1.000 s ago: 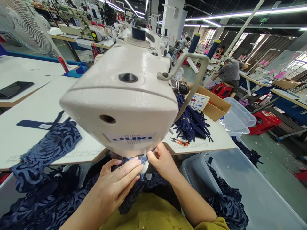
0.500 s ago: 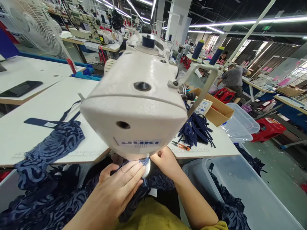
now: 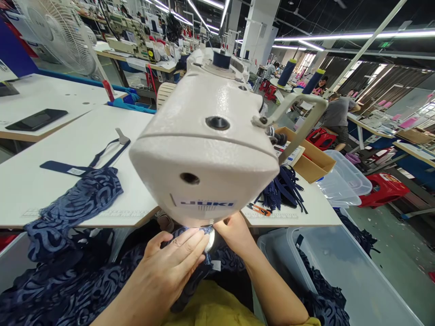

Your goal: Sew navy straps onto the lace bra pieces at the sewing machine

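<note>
Busy sewing floor, strip lights (image 3: 374, 35) overhead, white bench (image 3: 20, 190) both sides of a JUKI sewing machine (image 3: 204, 170). Main item: navy patterned fabric (image 3: 179, 232), bunched right below the machine head; needle area hidden behind the head. Left hand (image 3: 175, 259) lies across the fabric, fingers together and flat on top, thumb apart; left grip spread, not clenched. Right hand (image 3: 237, 234) is just beside it, thumb and forefinger close together near the head's lower edge; can't tell if the right grip pinches cloth. Key relation: fabric sits under the left fingertips and to the left of the right grip; left hand nearer, touching. Long axis unclear, too bunched and covered. Pale rounded piece (image 3: 210, 241) shows between the hands, white label (image 3: 215, 265) just below, olive shirt (image 3: 217, 305) nearest the camera. Outward left: patterned strapped garment (image 3: 90, 192), draped over the front edge; phone (image 3: 37, 119) on the neighbouring bench. Right: orange snips (image 3: 260, 209), navy strap bundle (image 3: 285, 190), cardboard box (image 3: 319, 163); lower right, clear bin (image 3: 367, 267) with dark cloth. Back: fan (image 3: 57, 34) left, thread cones (image 3: 286, 73) and person in grey (image 3: 340, 111) right.
</note>
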Tool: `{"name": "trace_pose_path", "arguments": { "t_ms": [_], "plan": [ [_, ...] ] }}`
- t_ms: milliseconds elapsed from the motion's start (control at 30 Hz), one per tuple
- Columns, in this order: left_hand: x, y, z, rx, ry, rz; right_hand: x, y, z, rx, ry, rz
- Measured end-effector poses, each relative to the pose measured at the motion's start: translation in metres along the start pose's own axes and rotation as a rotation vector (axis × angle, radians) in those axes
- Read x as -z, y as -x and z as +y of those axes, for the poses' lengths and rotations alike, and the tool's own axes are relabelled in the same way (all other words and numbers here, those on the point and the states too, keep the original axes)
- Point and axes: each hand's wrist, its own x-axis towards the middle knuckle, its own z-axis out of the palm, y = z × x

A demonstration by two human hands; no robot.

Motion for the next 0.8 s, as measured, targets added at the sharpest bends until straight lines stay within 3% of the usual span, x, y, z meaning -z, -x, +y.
{"name": "trace_pose_path", "arguments": {
  "t_ms": [100,267,433,567,800],
  "plan": [
    [0.0,-0.004,0.004,0.079,0.036,0.051,0.001,-0.001,-0.002,0.01,0.03,0.003],
    [0.003,-0.008,0.006,0.018,-0.09,-0.031,0.003,-0.014,-0.007,0.094,0.061,-0.006],
    [-0.006,-0.006,0.016,0.143,-0.124,0.09,0.003,-0.025,-0.012,0.105,0.082,-0.083],
    [-0.014,-0.003,0.021,0.201,-0.139,0.103,0.003,-0.027,-0.018,0.12,0.068,-0.113],
    [-0.013,-0.002,0.022,0.183,-0.175,0.089,0.003,-0.026,-0.02,0.211,0.085,-0.088]
  ]
}}
